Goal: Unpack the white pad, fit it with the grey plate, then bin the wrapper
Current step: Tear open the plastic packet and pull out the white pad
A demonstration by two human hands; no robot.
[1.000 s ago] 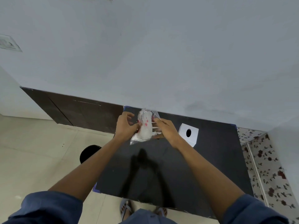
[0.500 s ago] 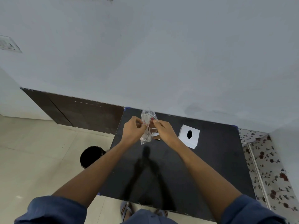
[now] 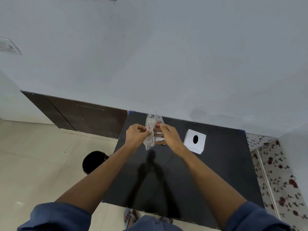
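Above the far part of the black table (image 3: 183, 172) I hold a clear plastic wrapper (image 3: 150, 132) with red marks, and the white pad shows inside it. My left hand (image 3: 136, 135) pinches the wrapper's left side. My right hand (image 3: 168, 135) pinches its right side near the top. The wrapper stands upright between my hands, edge-on to the camera. Something pale (image 3: 159, 139) shows just behind my right hand; I cannot tell what it is. No grey plate can be made out.
A white box (image 3: 195, 143) with a black oval hole sits on the table to the right of my hands. A round black bin (image 3: 93, 161) stands on the tiled floor left of the table. A grey wall rises behind the table.
The wrapper has turned from broadside to edge-on and upright. Both hands have shifted a little to the right and their fingertips have come closer together on it.
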